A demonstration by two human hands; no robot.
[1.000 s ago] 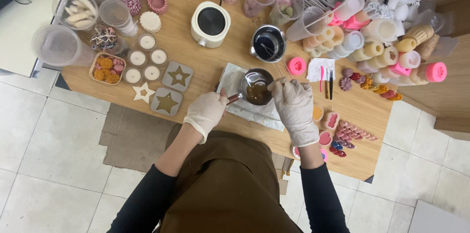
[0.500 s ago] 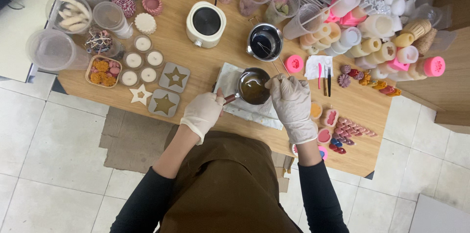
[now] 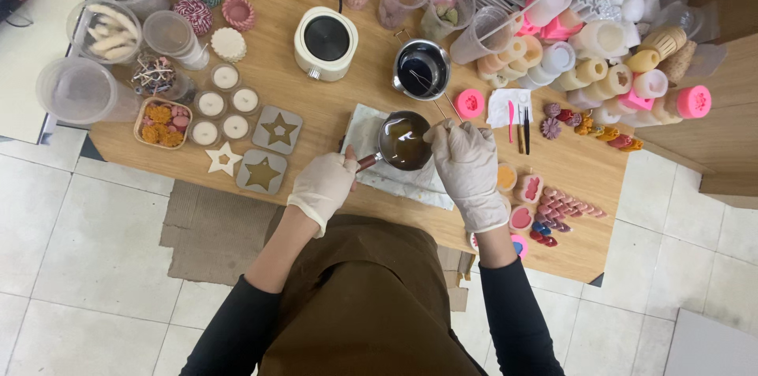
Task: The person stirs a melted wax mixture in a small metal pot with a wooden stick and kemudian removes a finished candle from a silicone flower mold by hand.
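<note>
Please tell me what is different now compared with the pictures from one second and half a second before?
Very little changed. The left hand still grips the handle of the small metal pot, which sits in about the same place on the cloth. The right hand stays at the pot's rim; whether it holds a thin stick is unclear. The star moulds and little round candles have not moved.

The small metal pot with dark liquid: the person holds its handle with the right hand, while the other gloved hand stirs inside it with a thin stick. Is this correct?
Not quite. In the head view the left hand holds the handle of the small metal pot, and the right hand holds the thin stick over it. The rest is right: both hands are gloved and the liquid is dark.
</note>
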